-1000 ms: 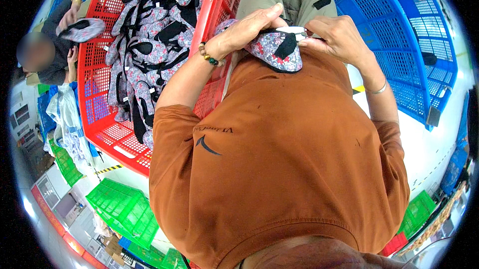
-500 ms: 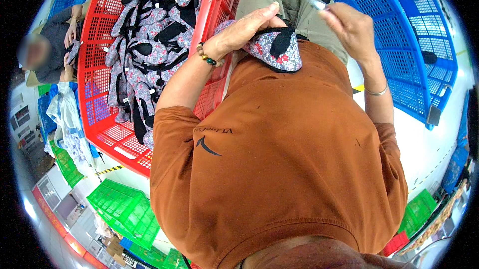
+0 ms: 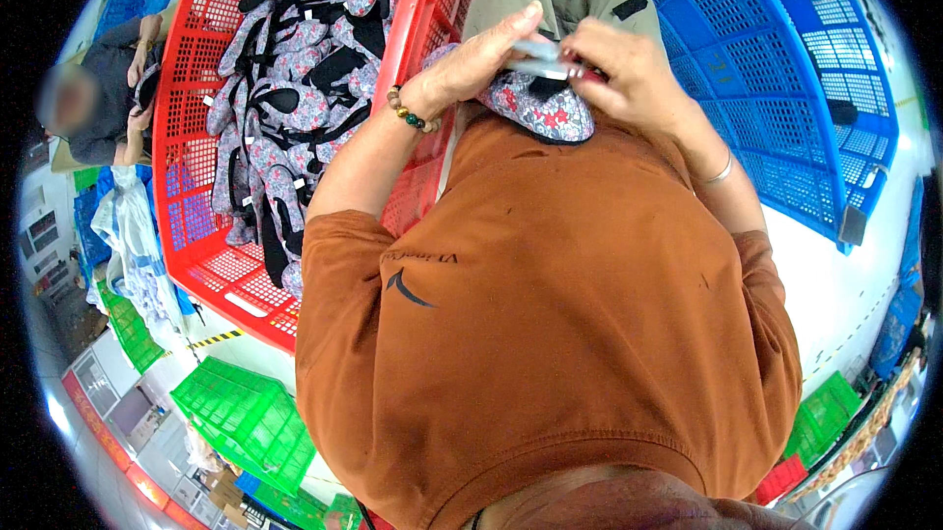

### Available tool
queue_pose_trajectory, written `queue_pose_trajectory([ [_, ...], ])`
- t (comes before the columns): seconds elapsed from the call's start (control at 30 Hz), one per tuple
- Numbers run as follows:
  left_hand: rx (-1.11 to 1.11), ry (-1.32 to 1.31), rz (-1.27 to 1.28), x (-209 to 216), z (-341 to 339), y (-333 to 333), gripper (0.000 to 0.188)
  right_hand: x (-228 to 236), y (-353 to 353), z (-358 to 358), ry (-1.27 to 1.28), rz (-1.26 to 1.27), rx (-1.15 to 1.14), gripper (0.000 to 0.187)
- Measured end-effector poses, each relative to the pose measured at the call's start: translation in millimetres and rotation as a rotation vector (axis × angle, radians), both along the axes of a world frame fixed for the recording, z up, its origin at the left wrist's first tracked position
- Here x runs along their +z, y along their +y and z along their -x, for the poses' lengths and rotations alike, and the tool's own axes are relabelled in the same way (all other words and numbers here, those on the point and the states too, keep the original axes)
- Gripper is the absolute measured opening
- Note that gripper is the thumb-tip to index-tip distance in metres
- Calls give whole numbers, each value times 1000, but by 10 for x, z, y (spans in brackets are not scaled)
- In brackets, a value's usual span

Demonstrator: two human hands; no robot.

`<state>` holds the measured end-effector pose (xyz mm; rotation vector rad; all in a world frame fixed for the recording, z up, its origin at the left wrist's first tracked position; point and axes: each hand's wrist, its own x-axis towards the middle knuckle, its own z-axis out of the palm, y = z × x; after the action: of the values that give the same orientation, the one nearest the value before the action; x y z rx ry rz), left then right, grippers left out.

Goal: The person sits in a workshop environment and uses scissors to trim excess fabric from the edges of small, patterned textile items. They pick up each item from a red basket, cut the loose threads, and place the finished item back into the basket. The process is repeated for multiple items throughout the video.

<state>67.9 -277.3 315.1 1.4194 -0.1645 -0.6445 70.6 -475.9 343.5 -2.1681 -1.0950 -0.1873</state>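
In my left hand (image 3: 473, 60) is a slipper-shaped piece of grey floral fabric (image 3: 535, 112) with red flowers and black edging. Its rounded end points toward my belly, and my fingers go partly out of sight behind it. My right hand (image 3: 624, 68) is closed on a small grey-white tool (image 3: 540, 60), smeared by motion, so its exact kind is unclear. That tool lies across the black opening at the fabric piece's upper part, close to my left fingers.
At my left, a red basket (image 3: 231, 279) holds many similar floral and black pieces (image 3: 295, 78). Blue baskets (image 3: 732, 58) stand to my right. A small black piece (image 3: 630, 8) lies on my trousers. Green crates (image 3: 241, 417) are behind; another person (image 3: 103, 103) works at far left.
My right hand has moved left and inward, bringing the tool from over my right leg to the fabric piece. My left hand and the piece have stayed nearly still.
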Motion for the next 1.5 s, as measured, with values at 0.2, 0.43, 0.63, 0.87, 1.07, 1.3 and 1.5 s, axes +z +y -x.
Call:
queue_pose_trajectory([
  [0.2, -326, 44, 186, -118, -142, 74, 73, -68, -246, -204, -241, 144, -589, 29],
  [0.43, -234, 69, 231, -44, -93, 15, 71, 32, -273, 46, -75, 259, -63, 37],
  [0.63, -277, 116, 268, -109, -145, 42, 71, -146, -277, -34, -184, 179, -4, 34],
  [0.87, -218, 157, 275, -204, -159, 27, 70, -360, -276, -88, -307, 80, 1, 32],
  [1.07, -187, 159, 255, -191, -154, 42, 70, -388, -245, -133, -467, 94, -18, 32],
  [1.3, -145, -48, 173, -580, -221, -44, 62, -400, -248, -54, -503, 317, -111, 28],
  [1.5, -268, 114, 288, -179, -156, -108, 71, -283, -386, -34, -367, 239, -46, 20],
])
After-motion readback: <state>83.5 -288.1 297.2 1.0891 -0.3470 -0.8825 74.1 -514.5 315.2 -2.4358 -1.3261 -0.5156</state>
